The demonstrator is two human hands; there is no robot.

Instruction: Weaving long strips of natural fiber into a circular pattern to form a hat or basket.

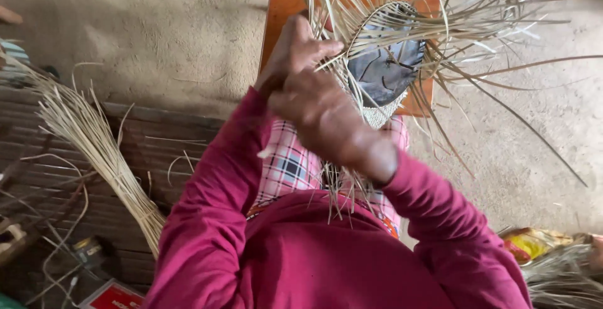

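Both hands met over a half-woven basket, the view looking straight down from the person's head. Nearest the camera were magenta sleeves and chest, with a pink plaid cloth (289, 168) across the lap below them. From the right sleeve, the right hand (323, 117) crossed to the middle, its back turned up and its fingers curled shut around the woven edge and loose strands of the basket (383, 64); the fingertips themselves were hidden. Just beyond and touching it, the left hand (295, 48) was raised with its fingers pressed together, pinching a pale strip that ran across toward the basket's rim. The basket sat tilted above the lap, between the hands and an orange wooden board (282, 1) behind it. Its finished part was a pale, tightly woven band around an opening, through which a dark grey form showed inside. Long unwoven strips (502, 32) fanned out from it in every direction, and some hung down over the plaid cloth. To the left, well apart, a tied bundle of pale reeds (103, 152) lay on dark wooden planks. Farther off spread a bare sandy floor (157, 26).
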